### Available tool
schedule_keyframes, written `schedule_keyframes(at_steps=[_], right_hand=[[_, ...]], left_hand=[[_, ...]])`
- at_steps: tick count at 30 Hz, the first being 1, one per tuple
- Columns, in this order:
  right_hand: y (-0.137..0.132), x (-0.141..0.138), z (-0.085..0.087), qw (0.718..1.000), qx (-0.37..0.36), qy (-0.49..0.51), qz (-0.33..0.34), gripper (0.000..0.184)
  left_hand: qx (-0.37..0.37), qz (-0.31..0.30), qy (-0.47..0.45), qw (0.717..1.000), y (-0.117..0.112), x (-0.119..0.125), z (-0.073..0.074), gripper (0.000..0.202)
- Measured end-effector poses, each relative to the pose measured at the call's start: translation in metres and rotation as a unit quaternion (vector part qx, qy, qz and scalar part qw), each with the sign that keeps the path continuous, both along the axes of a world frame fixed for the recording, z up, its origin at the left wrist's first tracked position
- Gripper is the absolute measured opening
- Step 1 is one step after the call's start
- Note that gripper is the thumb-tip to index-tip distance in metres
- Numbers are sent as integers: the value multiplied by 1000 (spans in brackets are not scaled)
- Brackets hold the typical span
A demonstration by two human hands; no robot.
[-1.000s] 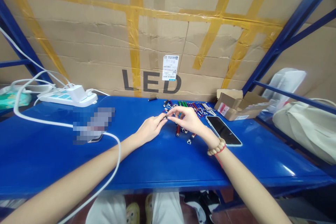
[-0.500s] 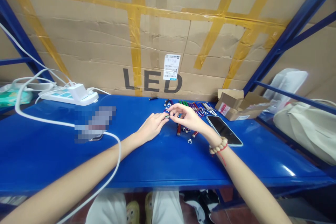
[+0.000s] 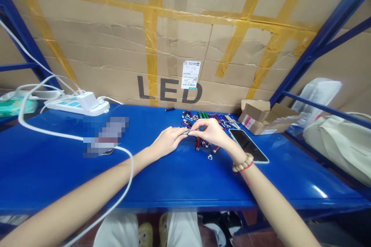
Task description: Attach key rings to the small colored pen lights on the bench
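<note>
My left hand (image 3: 169, 142) is closed, its thumb and fingertips pinching a small, slim metallic piece (image 3: 186, 132). From the other side, my right hand (image 3: 211, 134) pinches the end of the same piece between thumb and fingertips. The fingers cover most of it, so its exact kind cannot be made out. Just beyond and beside my right hand lie several slim coloured metal tubes with clips and loops. A dark red tube (image 3: 198, 144) lies below its fingers, and a small silver clip (image 3: 210, 157) sits nearer the front.
On the blue table (image 3: 174, 185) a phone (image 3: 249, 146) lies right of my right hand. An open cardboard box (image 3: 265, 121) stands behind it. At left are a power strip (image 3: 95, 110) and a white cable (image 3: 131, 173) crossing my left forearm. A black tube (image 3: 170, 109) lies at the back.
My right hand's fingers have come down and closed in on the small piece, uncovering more of the tubes behind. My left hand stays nearly in place. The view has shifted slightly.
</note>
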State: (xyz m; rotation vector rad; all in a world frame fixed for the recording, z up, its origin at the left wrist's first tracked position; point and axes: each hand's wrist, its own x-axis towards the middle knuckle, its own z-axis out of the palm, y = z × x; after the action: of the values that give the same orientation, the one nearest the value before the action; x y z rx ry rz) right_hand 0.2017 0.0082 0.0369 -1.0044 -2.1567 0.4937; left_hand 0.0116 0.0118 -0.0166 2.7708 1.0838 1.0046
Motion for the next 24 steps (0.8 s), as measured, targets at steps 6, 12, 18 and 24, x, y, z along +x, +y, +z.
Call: schedule_keyframes(at_steps=[6,12,18,24], right_hand=[[-1,1,-7,995,45,-76,36,18],[-3,-3,-15,983,100,-131,77,27],[-6,-7,-18,991,9,-79,105,33],[-8,-8,-16,980,-177,-8,92,40]], left_hand=[[4,-17,20,1000,-3,-5,2,31],[-6,-15,58,998,-6,-9,4,27],[20,-16,70,997,-9,-9,5,26],[-20,-21,75,997,-15,-6,7,26]])
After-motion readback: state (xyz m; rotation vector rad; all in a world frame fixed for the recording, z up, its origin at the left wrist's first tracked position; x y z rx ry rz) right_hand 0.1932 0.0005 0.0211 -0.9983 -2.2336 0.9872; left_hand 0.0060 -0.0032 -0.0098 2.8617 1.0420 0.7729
